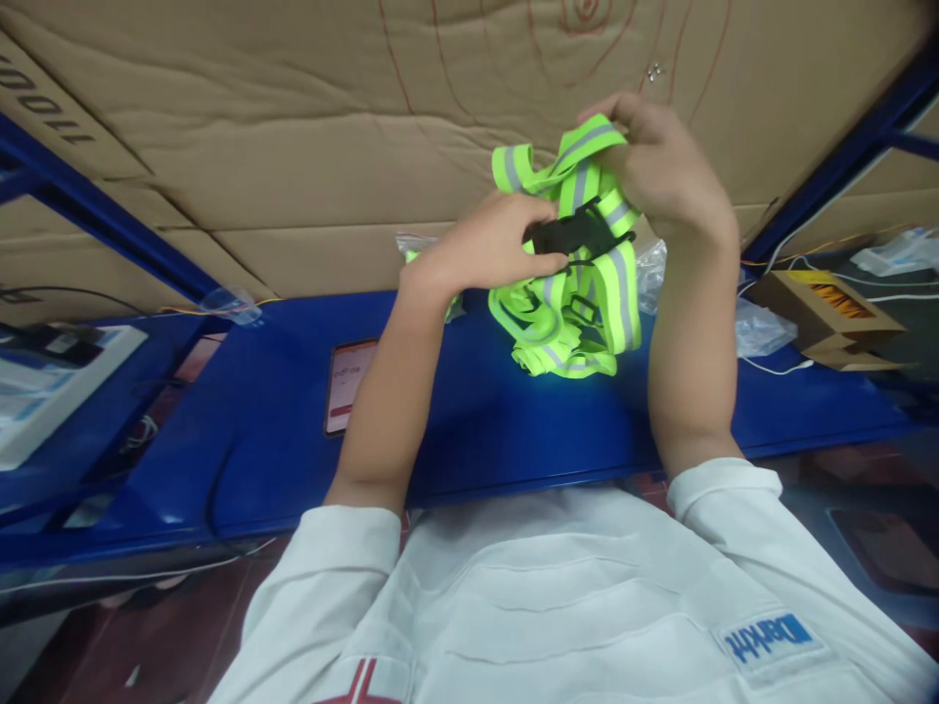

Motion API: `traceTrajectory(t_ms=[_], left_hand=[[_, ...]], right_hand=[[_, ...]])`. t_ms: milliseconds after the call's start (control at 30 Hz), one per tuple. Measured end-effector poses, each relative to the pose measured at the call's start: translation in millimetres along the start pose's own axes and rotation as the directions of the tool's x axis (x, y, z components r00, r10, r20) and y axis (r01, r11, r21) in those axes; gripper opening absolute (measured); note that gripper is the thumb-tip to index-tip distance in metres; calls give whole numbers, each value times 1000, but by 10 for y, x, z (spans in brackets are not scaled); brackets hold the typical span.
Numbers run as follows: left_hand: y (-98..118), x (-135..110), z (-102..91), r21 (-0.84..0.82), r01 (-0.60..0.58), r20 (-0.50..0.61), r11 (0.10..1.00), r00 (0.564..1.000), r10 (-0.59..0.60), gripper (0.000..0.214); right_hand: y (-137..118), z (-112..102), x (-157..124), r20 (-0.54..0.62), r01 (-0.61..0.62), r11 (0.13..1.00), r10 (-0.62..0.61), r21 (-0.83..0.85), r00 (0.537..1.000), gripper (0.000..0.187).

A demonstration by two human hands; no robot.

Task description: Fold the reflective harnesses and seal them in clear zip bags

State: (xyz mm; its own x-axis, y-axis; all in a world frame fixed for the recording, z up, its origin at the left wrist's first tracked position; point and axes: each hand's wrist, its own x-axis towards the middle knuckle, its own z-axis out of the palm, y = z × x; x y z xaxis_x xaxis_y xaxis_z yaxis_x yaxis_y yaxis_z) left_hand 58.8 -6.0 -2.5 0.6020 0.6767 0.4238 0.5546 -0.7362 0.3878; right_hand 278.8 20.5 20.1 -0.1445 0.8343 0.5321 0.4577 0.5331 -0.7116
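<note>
A neon yellow-green reflective strap harness with grey stripes hangs bunched above the blue table. My left hand is closed on the straps beside a black plastic buckle, fingers pinching at it. My right hand is closed on the upper loop of the straps, holding them up. The lower folds of the harness rest on the blue surface.
A phone with a lit screen lies on the blue table at left. Clear plastic bags and a small cardboard box sit at right with white cables. Large cardboard sheets stand behind. A white tray is far left.
</note>
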Motion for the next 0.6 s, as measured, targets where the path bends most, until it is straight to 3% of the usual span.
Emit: traceTrajectory(t_ms=[133,233,333,433,500,600], left_hand=[[-113,-37,-118,-65,-4,-49,998,999,1,15],[-204,-45,-173,-121,-25,-102,992,995,13,17],[-255,-39,-212,-158,-23,-200,987,980,-9,22],[-265,-40,-260,-196,-36,-274,980,961,-20,26],[-256,-49,-289,-217,-56,-285,975,958,-9,28],[-232,-62,-289,-240,-104,-262,965,964,39,25]], right_hand=[[66,-151,-43,180,-77,975,115,-209,977,22],[-2,-227,-96,283,26,971,44,-239,958,17],[-156,-222,-179,280,215,963,-164,-164,946,35],[-246,-150,-236,255,309,948,-282,-76,925,48],[-233,-93,-228,218,345,939,-336,-6,916,52],[-153,-26,-155,202,322,947,-317,9,927,47]])
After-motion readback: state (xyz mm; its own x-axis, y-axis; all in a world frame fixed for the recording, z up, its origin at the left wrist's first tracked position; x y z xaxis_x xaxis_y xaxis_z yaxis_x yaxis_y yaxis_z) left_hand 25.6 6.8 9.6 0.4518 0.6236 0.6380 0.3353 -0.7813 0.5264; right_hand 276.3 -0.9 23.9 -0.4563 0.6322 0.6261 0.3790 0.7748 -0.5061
